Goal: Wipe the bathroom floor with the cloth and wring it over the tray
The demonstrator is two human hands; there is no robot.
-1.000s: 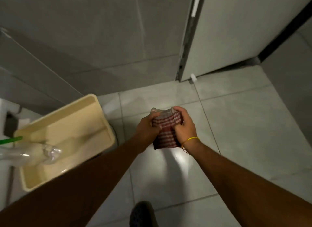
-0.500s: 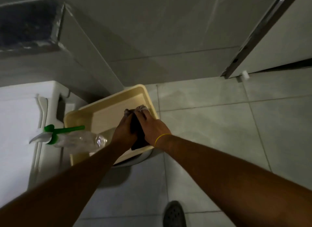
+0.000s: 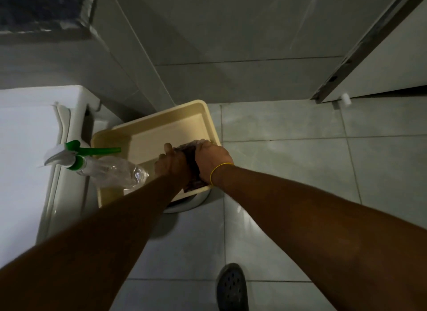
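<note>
Both hands, left [image 3: 172, 166] and right [image 3: 213, 161], clenched on bunched cloth [image 3: 190, 160] between them, over tray's [image 3: 147, 130] right edge.

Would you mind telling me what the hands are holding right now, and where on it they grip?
Both hands grip the cloth over the tray: the left hand and the right hand clasp opposite sides of the bunched cloth.

Two hands, left hand [image 3: 172, 163] and right hand [image 3: 213, 160], one cloth [image 3: 190, 165], one cream tray [image 3: 161, 128], one spray bottle [image 3: 104, 169] at nine o'clock, one dark shoe [image 3: 232, 287] at six o'clock, one yellow wristband [image 3: 218, 172]
</note>
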